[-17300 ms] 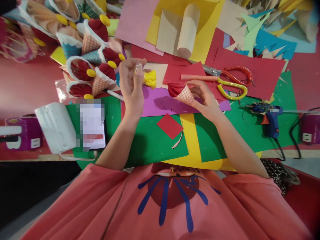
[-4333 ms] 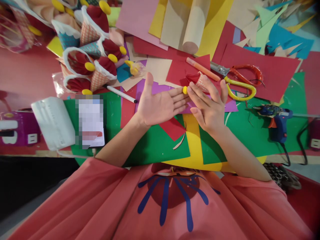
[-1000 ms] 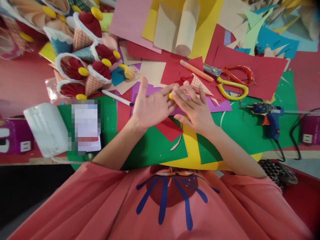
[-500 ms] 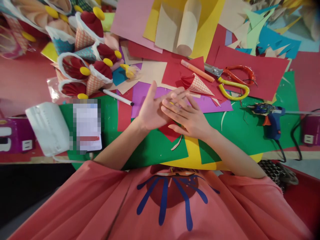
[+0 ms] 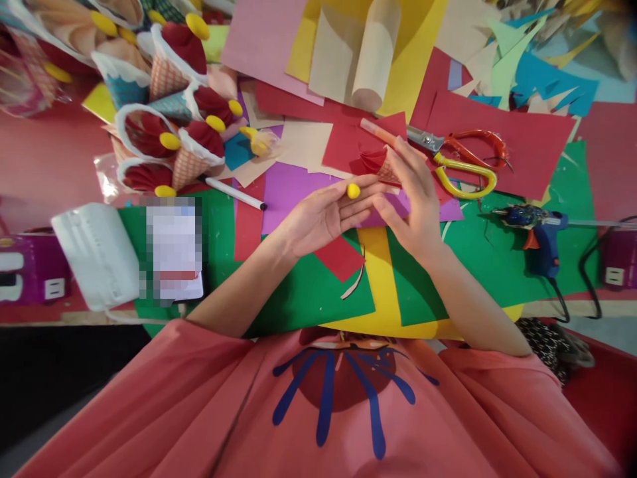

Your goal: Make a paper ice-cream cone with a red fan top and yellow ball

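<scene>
Subject: small yellow ball (image 5: pixel 353 191), lying on the upturned fingers of the left hand (image 5: pixel 318 222), at about 2 o'clock from that palm. Left fingers are reaching out nearly straight, slightly parted; thumb outline is blending into the hand, so its position is uncertain. Right hand (image 5: pixel 421 212) is hovering at roughly 3 to 4 o'clock from the ball, fingers extending close together, thumb standing apart, visibly pinching nothing. Whether its fingertips are touching the checkered paper cone (image 5: pixel 389 171) behind them: cannot tell. Cone is lying at 2 o'clock from the ball; a yellow lump in clear wrap (image 5: pixel 257 141) is sitting at 10 o'clock.

Handling (judged): ball is looking very light, smooth and soft, like modelling clay; probably denting under a firm squeeze rather than breaking. Possibly tacky, but its roundness is leaving it free to roll off if the left fingers tilt. Best hold: a light thumb-and-forefinger pinch at its 3 and 9 o'clock sides, pads flat, nails clear. Cone is appearing thin and crushable; gripping near the narrow end, at its 4 o'clock, would be sparing the open red folds.
</scene>
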`<state>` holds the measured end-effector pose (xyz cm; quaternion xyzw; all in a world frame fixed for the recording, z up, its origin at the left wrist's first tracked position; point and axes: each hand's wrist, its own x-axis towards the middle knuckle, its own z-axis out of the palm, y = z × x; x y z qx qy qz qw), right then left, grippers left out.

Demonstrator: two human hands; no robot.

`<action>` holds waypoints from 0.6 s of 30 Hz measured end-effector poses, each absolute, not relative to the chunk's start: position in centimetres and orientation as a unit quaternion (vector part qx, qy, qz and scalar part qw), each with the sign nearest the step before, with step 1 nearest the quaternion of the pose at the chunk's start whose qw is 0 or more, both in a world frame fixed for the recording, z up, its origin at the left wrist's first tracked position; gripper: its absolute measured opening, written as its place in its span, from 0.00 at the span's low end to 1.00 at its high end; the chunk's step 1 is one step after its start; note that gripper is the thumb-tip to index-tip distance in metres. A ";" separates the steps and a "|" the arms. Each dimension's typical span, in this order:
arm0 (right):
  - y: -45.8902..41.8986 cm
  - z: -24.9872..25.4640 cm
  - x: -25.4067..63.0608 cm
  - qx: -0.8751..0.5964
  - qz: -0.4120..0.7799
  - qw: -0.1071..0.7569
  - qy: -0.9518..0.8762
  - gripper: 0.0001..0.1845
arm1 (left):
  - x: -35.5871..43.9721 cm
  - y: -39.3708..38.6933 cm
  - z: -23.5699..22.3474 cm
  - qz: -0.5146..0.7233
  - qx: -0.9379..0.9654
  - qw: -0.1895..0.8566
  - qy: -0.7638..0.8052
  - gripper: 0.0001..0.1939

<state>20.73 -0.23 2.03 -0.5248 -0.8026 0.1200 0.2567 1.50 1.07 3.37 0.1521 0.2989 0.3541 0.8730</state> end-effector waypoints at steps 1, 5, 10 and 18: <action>-0.1 2.1 20.9 -0.534 0.120 0.270 -0.792 0.34 | 1.5 1.0 3.4 0.365 0.155 0.867 0.301 0.17; 0.8 1.5 21.6 -0.543 0.124 0.312 -0.770 0.34 | 1.5 0.9 3.6 0.374 0.139 0.849 0.347 0.18; 2.0 -0.6 22.5 -0.568 0.109 0.264 -0.772 0.37 | 1.4 1.3 3.8 0.378 0.135 0.822 0.403 0.13; 2.4 -0.5 22.3 -0.576 0.143 0.274 -0.757 0.27 | 1.0 2.0 4.1 0.398 0.154 0.807 0.409 0.23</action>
